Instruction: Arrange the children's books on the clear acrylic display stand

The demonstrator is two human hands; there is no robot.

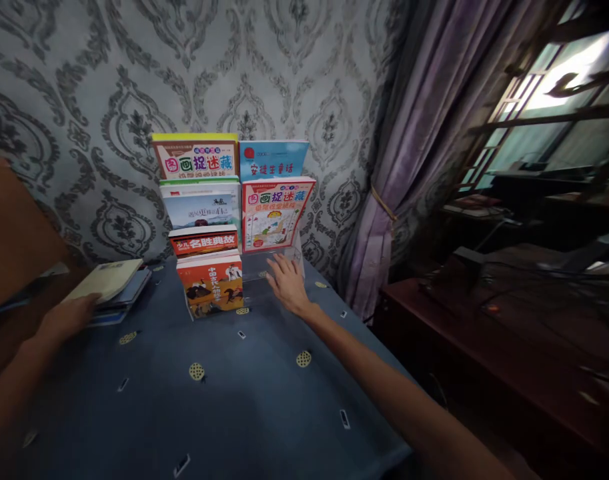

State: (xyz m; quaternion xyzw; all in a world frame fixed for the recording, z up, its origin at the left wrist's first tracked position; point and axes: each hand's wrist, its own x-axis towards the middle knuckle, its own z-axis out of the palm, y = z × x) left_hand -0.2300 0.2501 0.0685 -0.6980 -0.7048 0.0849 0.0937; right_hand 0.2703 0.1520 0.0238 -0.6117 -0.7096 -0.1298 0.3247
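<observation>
My left hand [73, 315] grips the near edge of a cream-covered book [111, 279], which lies atop a small stack of books [129, 300] at the left of the table; motion blurs its fingers. My right hand [287, 283] is open, fingers spread, by the lower right of a clear display rack [257, 290]. Just above it stands a red-bordered picture book [277, 217], with a blue book [274, 159] behind. The rack's left column holds a yellow-topped picture book [197, 157], a landscape-covered book [204, 208], a red book [207, 241] and an orange book [214, 290].
A blue patterned cloth [244, 400] covers the table, whose right edge runs down toward me. A brown box-like object [19, 233] stands at the far left. Right of the table are a tied purple curtain [374, 220] and a dark red surface [459, 347] with cables.
</observation>
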